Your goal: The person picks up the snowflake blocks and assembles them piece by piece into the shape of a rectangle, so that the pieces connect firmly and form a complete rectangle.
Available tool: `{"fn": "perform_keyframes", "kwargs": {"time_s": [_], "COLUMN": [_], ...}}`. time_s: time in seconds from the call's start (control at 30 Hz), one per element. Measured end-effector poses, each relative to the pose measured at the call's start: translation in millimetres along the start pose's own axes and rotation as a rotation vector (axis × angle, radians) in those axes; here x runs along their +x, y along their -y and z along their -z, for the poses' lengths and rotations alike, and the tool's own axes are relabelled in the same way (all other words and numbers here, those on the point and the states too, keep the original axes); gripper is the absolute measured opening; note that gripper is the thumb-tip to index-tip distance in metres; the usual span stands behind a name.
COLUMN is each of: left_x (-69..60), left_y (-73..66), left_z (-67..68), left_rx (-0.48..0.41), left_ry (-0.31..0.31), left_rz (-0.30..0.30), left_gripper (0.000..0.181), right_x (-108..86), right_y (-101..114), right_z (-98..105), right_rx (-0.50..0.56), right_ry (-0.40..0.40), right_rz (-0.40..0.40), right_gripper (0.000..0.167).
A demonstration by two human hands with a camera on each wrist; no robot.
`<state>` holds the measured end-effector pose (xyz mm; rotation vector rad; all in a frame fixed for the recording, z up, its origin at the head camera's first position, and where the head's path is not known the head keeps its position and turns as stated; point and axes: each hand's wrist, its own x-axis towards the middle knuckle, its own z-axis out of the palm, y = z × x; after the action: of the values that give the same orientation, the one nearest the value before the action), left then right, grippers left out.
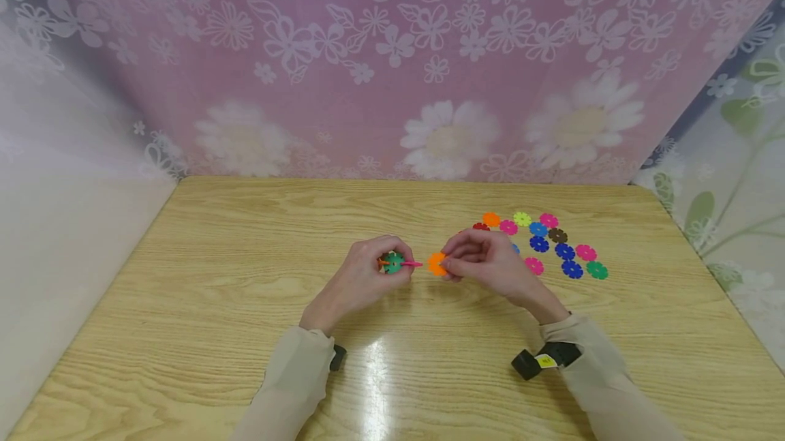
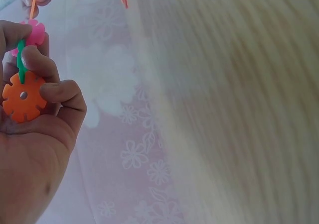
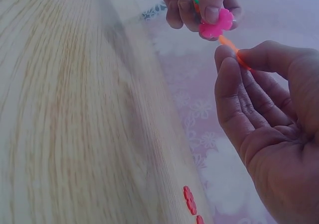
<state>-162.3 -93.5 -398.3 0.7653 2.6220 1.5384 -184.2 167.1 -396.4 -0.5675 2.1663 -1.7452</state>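
Note:
My left hand (image 1: pixel 362 269) grips a short chain of notched plastic flower discs. In the left wrist view, its orange disc (image 2: pixel 24 102) sits by the palm, joined to a green disc (image 2: pixel 21 59) seen edge-on, then a pink disc (image 2: pixel 35 33) at the fingertips. My right hand (image 1: pixel 490 265) pinches another orange disc (image 1: pixel 437 264) between thumb and fingers. That disc faces the pink disc (image 3: pixel 218 25), edge towards edge. A narrow gap shows between them in the head view; in the right wrist view they look almost touching.
Several loose flower discs lie on the wooden table (image 1: pixel 245 223) behind and right of my right hand, among them a yellow disc (image 1: pixel 522 219), a brown disc (image 1: pixel 557 235) and a green disc (image 1: pixel 597 270). A floral curtain (image 1: pixel 343 86) hangs along the table's far edge.

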Motion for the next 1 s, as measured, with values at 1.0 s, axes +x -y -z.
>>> {"fn": "perform_keyframes", "kwargs": {"time_s": [1.0], "left_x": [1.4], "left_y": [3.0], "left_z": [-5.1], "left_rx": [0.030], "left_ry": [-0.037], "left_rz": [-0.070], "left_gripper": [0.014], "right_x": [7.0], "right_y": [2.2], "right_z": [-19.6], "right_rx": [0.140], "right_ry": [-0.028], "right_rz": [-0.047], "right_gripper": [0.025]}}
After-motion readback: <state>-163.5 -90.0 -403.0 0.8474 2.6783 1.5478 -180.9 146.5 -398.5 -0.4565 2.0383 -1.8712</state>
